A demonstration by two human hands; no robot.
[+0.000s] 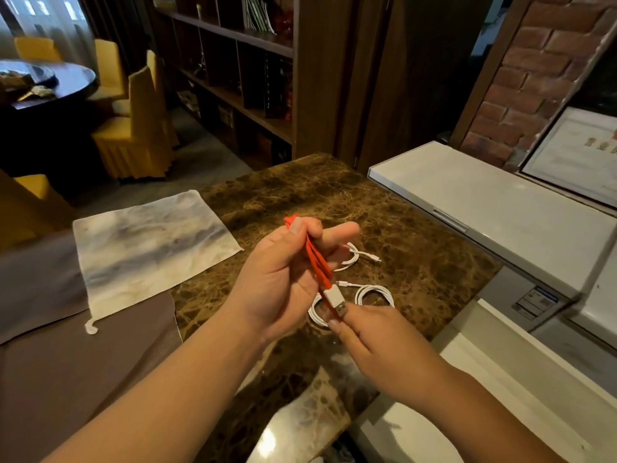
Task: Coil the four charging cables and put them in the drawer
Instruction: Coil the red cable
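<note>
- While the red cable (318, 262) hangs in folded loops above the marble countertop (417, 262), the left hand (283, 279) is partly closed on it: the thumb presses the top of the bundle against the curled fingers, and the index finger points outward, extended.
- The right hand (377, 339) is closed in a pinch; its thumb and fingertips grip the metal tip of the cable's white USB plug (335, 300) at the lower end of the bundle.
- The 2 hands sit close together, joined only through the red cable, which runs diagonally from the left thumb down to the right fingertips.
- 3 white cables lie coiled on the countertop beneath and beyond the hands: 1 coil (350, 259) shows past the left fingers, 1 coil (374, 295) lies just beside the plug, and 1 coil (317, 315) is partly hidden under the left palm.
- A grey-and-white cloth (150, 248) lies flat on the countertop's left part, well apart from the coils.
- A white appliance lid (500, 208) borders the countertop on the right.
- The drawer cannot be identified in this view.
</note>
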